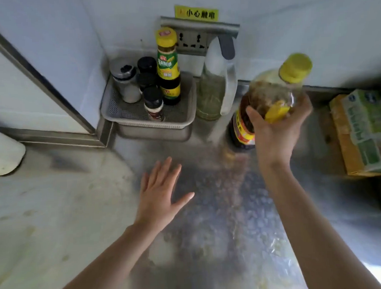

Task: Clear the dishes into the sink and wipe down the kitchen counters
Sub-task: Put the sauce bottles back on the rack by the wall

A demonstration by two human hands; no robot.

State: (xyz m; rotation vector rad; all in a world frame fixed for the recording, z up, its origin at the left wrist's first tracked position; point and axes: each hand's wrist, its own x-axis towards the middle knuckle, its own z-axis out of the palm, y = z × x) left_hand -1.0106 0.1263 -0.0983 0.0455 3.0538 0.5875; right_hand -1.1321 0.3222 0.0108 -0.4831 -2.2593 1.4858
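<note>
One plastic oil bottle (pixel 272 89), yellow-capped and part-filled with amber oil, was held tilted and clear of the steel worktop (pixel 211 231) at 2 o'clock. It was gripped round the lower body by the right hand (pixel 275 135), fingers curled about it. The left hand (pixel 161 190) was spread flat and empty near centre; contact with the worktop could not be told. Handling was judged as moderately heavy, thin-walled, yielding and probably greasy; hold is best taken at the waist or neck. A mesh tray (pixel 126 116) of condiment jars was noted at 11 o'clock.
</note>
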